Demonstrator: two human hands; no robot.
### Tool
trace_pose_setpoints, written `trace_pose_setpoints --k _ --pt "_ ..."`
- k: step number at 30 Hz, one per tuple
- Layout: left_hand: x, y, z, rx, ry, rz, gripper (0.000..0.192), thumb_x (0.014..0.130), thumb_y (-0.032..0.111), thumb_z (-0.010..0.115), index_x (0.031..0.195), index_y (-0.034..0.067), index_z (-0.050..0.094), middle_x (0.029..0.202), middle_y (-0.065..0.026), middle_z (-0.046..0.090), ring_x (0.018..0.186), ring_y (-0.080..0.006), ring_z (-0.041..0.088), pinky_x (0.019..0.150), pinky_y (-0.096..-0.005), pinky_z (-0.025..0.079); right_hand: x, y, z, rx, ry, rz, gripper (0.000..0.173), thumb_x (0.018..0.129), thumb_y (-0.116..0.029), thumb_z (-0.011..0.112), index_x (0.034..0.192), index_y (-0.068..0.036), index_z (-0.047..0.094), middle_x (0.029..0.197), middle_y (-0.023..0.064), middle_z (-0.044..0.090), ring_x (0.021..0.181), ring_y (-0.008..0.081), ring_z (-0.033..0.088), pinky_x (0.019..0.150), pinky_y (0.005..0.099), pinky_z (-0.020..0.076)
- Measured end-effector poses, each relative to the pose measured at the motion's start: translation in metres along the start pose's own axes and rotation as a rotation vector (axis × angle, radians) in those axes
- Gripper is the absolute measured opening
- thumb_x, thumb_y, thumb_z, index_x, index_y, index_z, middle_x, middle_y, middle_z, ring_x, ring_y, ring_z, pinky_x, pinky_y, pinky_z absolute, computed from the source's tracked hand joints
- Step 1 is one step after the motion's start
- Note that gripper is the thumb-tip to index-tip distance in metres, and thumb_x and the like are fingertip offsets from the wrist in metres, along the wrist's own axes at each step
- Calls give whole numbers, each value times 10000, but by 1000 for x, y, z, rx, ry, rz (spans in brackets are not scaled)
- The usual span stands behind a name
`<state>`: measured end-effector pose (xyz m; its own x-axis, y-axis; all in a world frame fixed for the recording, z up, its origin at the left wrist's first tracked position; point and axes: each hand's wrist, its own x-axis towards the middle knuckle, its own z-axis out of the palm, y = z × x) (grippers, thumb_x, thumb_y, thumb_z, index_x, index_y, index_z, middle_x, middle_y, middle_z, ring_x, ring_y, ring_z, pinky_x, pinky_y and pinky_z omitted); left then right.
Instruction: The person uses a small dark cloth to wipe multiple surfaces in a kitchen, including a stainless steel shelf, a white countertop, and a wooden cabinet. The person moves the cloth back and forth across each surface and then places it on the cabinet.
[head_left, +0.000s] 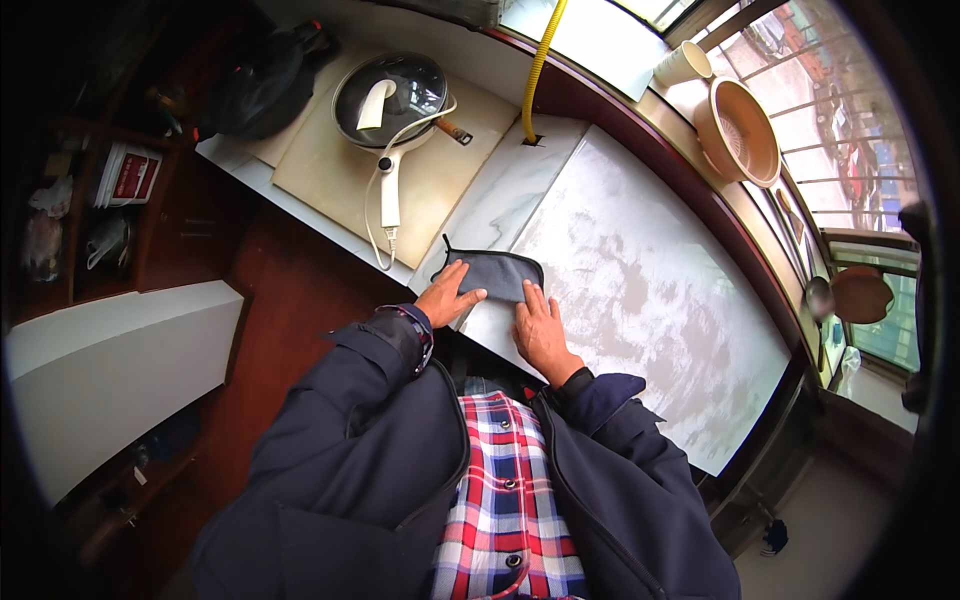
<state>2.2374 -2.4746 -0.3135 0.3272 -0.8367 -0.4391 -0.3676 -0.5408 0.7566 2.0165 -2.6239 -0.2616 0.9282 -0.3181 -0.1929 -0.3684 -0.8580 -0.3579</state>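
A grey cleaning cloth (501, 271) with black edging lies folded on the marble-patterned countertop (487, 217). A small loop sticks out at its far left corner. My left hand (448, 297) rests on the cloth's left part, thumb spread towards the middle. At the cloth's near right edge are the fingertips of my right hand (541, 330), with the palm over the counter. Neither hand is closed around the cloth. To the right, a pale worktop panel (637, 292) has patchy greyish and white marks.
On a beige board (315, 161) stands an electric pan (390, 105) with a glass lid and a cord. A yellow corrugated hose (541, 67) enters the counter. The window ledge holds a plastic basin (739, 133), a cup (684, 64) and a ladle (817, 298). A black bag (262, 86) lies far left.
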Motion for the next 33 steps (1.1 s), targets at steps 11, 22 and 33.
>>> trace_pose_setpoints --k 11,22,33 --pt "-105 -8 17 132 -104 68 1068 977 677 653 1638 -81 292 1728 -318 228 1610 -430 258 1300 -462 278 -75 -68 38 -90 -50 55 409 914 -217 716 1227 31 627 1634 277 409 1511 415 423 1160 608 407" --pt "-123 48 47 567 -93 461 1013 915 505 798 1600 -91 348 1699 -289 303 1593 -436 294 1215 -485 412 -160 -62 59 -71 69 315 432 913 -208 756 1244 22 601 1646 292 389 1505 421 433 1146 568 404" --pt "-105 116 134 713 -372 626 957 894 443 829 1545 -112 402 1652 -307 366 1556 -451 353 1207 -474 430 -271 -8 63 39 118 568 404 943 -185 723 1249 46 596 1660 296 363 1532 437 389 1195 614 373"
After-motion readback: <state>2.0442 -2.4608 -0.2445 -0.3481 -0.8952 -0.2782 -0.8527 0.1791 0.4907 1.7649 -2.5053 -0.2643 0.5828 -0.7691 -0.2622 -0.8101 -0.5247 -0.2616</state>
